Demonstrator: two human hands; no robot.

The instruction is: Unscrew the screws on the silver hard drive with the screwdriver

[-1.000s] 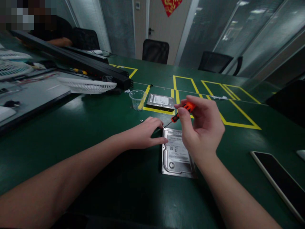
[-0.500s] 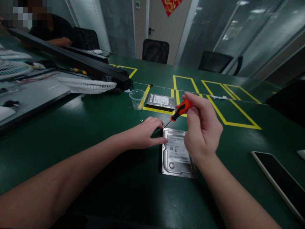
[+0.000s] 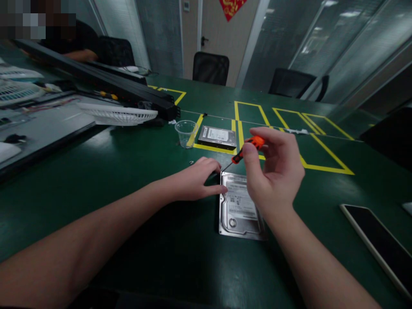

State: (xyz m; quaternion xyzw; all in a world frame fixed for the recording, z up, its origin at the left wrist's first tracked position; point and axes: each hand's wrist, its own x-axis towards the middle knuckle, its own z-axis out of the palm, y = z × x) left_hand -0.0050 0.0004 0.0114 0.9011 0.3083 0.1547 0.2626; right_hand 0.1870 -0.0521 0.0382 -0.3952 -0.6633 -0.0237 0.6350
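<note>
A silver hard drive (image 3: 240, 210) lies label up on the green table. My left hand (image 3: 206, 180) grips its far left part, thumb on the top face and fingers curled at the far left corner. In my right hand (image 3: 277, 167) is an orange and black screwdriver (image 3: 238, 156), pinched between thumb and fingers. It slants down to the left, its tip at that same corner; my hand covers part of the drive's right side. Just left of my fingers lies a tiny metal piece (image 3: 191, 162), perhaps a screw.
Beyond my hands stand a clear plastic cup (image 3: 186, 135) and a second hard drive (image 3: 219, 136) inside yellow tape. A phone (image 3: 373, 240) lies at right. White fan grilles (image 3: 119, 115) and a long black panel (image 3: 106, 79) crowd the left; a person (image 3: 80, 43) sits behind.
My right thumb and fingers have shifted round the screwdriver handle, thumb moving left and the fingers opening slightly. The screwdriver's tip stays at the corner. My left hand and the drive hold still.
</note>
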